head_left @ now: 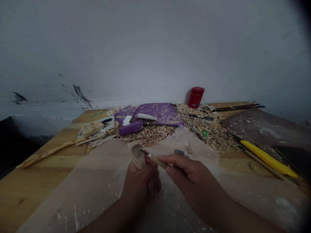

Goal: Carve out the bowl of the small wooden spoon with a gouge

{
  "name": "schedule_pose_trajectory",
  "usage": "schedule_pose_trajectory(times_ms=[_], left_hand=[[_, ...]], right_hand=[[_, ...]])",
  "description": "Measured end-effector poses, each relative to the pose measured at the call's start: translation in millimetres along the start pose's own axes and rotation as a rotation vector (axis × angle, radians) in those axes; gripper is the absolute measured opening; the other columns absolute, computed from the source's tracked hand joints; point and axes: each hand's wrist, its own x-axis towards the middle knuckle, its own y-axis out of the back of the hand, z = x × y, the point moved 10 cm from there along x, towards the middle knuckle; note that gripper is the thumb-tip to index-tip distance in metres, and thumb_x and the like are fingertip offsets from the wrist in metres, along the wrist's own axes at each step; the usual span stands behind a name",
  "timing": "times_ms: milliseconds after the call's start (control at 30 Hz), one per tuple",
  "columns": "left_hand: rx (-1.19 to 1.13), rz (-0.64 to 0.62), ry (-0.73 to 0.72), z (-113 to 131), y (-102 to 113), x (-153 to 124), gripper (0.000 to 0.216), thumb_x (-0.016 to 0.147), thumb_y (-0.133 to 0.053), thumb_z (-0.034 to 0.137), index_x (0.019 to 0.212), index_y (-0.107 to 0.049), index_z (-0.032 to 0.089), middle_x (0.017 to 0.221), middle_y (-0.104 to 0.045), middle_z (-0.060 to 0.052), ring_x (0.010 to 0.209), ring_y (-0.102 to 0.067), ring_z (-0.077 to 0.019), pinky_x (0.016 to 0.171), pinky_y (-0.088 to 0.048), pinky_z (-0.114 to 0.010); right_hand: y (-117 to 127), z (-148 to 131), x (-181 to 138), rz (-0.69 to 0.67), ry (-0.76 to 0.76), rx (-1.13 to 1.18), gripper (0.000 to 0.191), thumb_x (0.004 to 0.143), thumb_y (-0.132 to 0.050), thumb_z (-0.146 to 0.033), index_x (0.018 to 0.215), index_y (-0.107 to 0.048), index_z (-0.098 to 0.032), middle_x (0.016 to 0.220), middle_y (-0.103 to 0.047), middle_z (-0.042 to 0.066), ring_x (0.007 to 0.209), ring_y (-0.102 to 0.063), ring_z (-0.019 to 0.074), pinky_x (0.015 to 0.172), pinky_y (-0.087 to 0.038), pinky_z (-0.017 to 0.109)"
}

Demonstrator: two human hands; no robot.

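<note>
My left hand [142, 183] is closed around a small pale wooden piece [138, 154], held upright above the table. My right hand [187, 171] grips a carving tool [155, 159] by its light wooden handle. The tool's dark metal tip rests against the top of the wooden piece. Both hands hover over a translucent plastic sheet [97, 181] spread on the wooden table [29, 184].
Wood shavings [155, 131] pile behind the hands. A purple mat [162, 113], purple case [130, 128], red canister [196, 97], yellow utility knife [268, 159], several thin tools [201, 117], wood blocks [92, 128] and a long stick [51, 151] lie around. The wall stands close behind.
</note>
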Motion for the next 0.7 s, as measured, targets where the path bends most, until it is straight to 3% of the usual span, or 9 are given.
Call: schedule_pose_trajectory(times_ms=[100,167,233,300,333,467,600,700], left_hand=[[0.242,-0.032,-0.072,11,9,16,0.018,0.071,-0.051,0.028,0.081,-0.036,0.024,0.033,-0.030,0.013,0.025,-0.022,-0.0070,0.029,-0.024,-0.018],[0.602,0.061,-0.194,28,24,32,0.028,0.070,-0.053,0.026,0.094,-0.038,0.024,0.048,-0.044,0.009,0.032,-0.036,-0.0090,0.035,-0.032,-0.020],[1.001,0.200,-0.396,53,33,42,0.040,0.069,-0.055,0.022,0.106,-0.040,0.022,0.078,-0.058,-0.001,0.061,-0.056,-0.0155,0.057,-0.043,-0.027],[1.286,0.231,-0.505,62,31,52,0.043,0.075,-0.047,0.021,0.118,-0.038,0.021,0.110,-0.053,-0.009,0.094,-0.054,-0.0228,0.077,-0.042,-0.034],[1.407,0.253,-0.531,64,31,55,0.044,0.076,-0.045,0.020,0.119,-0.038,0.020,0.116,-0.049,-0.011,0.102,-0.050,-0.0246,0.081,-0.040,-0.035],[1.753,0.320,-0.553,62,29,63,0.048,0.084,-0.035,0.021,0.131,-0.028,0.021,0.117,-0.045,-0.014,0.101,-0.051,-0.0250,0.082,-0.040,-0.035],[1.791,0.375,-0.527,61,33,64,0.043,0.086,-0.028,0.025,0.129,-0.028,0.015,0.118,-0.047,-0.017,0.105,-0.050,-0.0251,0.082,-0.040,-0.034],[1.806,0.376,-0.457,59,38,66,0.037,0.086,-0.027,0.029,0.118,-0.036,0.011,0.104,-0.057,-0.018,0.095,-0.056,-0.0264,0.075,-0.042,-0.035]], right_hand=[[20,11,3,0.090,-0.016,-0.039,0.025,0.081,-0.047,-0.018,0.100,-0.061,-0.025,0.095,-0.067,-0.001,0.085,-0.061,0.0135,0.073,-0.047,0.025],[31,23,7,0.162,0.013,-0.165,0.027,0.081,-0.047,-0.021,0.105,-0.059,-0.024,0.100,-0.065,0.002,0.088,-0.060,0.0159,0.076,-0.046,0.029],[40,47,12,0.232,-0.026,-0.264,0.028,0.079,-0.049,-0.024,0.105,-0.060,-0.024,0.098,-0.066,0.002,0.085,-0.060,0.0173,0.073,-0.045,0.029],[47,74,17,0.274,-0.093,-0.275,0.027,0.080,-0.047,-0.027,0.103,-0.061,-0.020,0.079,-0.067,0.002,0.066,-0.061,0.0165,0.059,-0.045,0.027],[50,84,19,0.295,-0.113,-0.280,0.028,0.081,-0.046,-0.029,0.102,-0.061,-0.019,0.073,-0.066,0.002,0.062,-0.059,0.0163,0.056,-0.044,0.027],[50,102,23,0.302,-0.130,-0.267,0.028,0.083,-0.048,-0.029,0.108,-0.056,-0.019,0.075,-0.062,0.000,0.064,-0.057,0.0147,0.059,-0.044,0.028],[40,115,27,0.234,-0.156,-0.174,0.025,0.085,-0.051,-0.032,0.103,-0.054,-0.015,0.096,-0.058,0.004,0.078,-0.057,0.0153,0.068,-0.048,0.034],[48,131,30,0.303,-0.200,-0.076,0.026,0.086,-0.050,-0.031,0.107,-0.052,-0.015,0.105,-0.055,0.006,0.086,-0.057,0.0177,0.072,-0.048,0.037]])
